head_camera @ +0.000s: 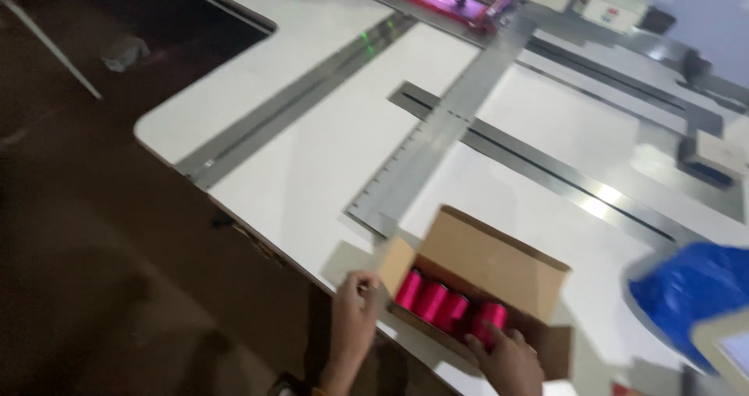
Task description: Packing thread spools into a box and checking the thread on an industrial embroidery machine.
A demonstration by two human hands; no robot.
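We are at the near edge of the white tabletop (328, 154), working at an open cardboard box (499, 267) that holds a row of pink thread spools (437, 301). Our left hand (353, 310) grips the box's left end flap, fingers pinched on the cardboard. Our right hand (507, 357) rests on the rightmost spool (490, 319), fingers curled over it; whether they have truly closed around it we cannot tell through the blur. We judge this the moment of steadying the box while taking hold of a spool. Lifting it would call for a firm grip and a straight pull clear of its neighbours. A blue bag (690, 287) lies to the right.
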